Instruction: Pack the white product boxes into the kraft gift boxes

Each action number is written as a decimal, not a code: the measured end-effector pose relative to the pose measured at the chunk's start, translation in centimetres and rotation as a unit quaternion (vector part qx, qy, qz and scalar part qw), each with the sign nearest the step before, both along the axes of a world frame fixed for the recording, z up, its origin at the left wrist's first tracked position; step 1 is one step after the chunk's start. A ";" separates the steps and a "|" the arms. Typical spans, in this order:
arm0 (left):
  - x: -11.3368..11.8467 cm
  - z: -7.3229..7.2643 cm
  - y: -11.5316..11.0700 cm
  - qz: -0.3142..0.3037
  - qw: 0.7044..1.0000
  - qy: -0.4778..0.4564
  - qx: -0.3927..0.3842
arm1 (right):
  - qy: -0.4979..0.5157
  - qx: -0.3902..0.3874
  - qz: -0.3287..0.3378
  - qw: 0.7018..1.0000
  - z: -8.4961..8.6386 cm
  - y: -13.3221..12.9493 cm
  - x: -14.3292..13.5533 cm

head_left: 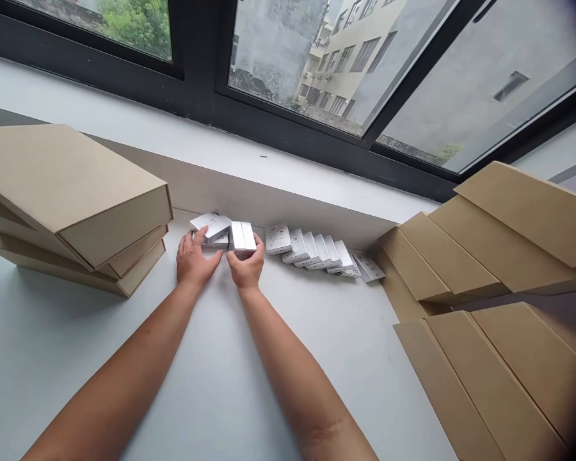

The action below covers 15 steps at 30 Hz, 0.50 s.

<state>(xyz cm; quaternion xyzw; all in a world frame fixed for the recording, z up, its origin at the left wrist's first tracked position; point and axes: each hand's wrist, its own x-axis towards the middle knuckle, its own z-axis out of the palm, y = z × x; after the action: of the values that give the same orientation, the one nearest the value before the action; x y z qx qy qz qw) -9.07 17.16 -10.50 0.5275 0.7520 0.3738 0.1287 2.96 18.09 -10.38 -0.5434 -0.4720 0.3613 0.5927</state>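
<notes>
Two small white boxes [242,235] stand side by side near the back of the white table, with my right hand [248,262] gripping them between thumb and fingers. Just to their left, a printed white box [213,225] lies tilted on top of other small boxes. My left hand [196,259] rests against this pile, fingers apart, with a fingertip touching the top box and the thumb pointing toward my right hand. To the right, a row of several leaning white boxes [312,250] runs along the back edge.
Large brown boxes [77,186] are stacked at the left. Several more brown boxes [484,358] lie overlapping at the right. Behind the white table [211,384] runs a raised white ledge [249,163] below dark-framed windows.
</notes>
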 end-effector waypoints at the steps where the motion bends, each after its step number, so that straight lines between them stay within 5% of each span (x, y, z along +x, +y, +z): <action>1: -0.1 0.0 0.0 0.004 1.000 -0.012 0.005 | -0.012 -0.002 0.017 1.000 0.1 -0.9 0.7; 7: -0.1 0.1 0.1 0.008 1.000 -0.025 -0.003 | -0.131 0.065 0.109 0.983 1.0 -10.1 9.4; 11: 0.0 -0.1 0.2 0.010 1.000 -0.003 -0.005 | -0.166 0.082 -0.050 0.981 3.0 -15.9 15.3; 13: 0.0 -0.1 0.2 0.006 1.000 -0.004 -0.001 | -0.215 0.147 -0.156 0.953 3.7 -17.6 17.2; 15: -0.1 -0.1 0.2 0.006 1.000 -0.008 0.006 | -0.325 0.205 -0.192 0.903 3.6 -18.6 18.4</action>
<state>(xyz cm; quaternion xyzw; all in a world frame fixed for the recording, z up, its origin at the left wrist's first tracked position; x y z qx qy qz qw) -9.17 17.35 -10.62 0.5207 0.7520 0.3832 0.1291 21.39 -0.46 -6.78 -0.5774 -0.5885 -0.0608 0.5626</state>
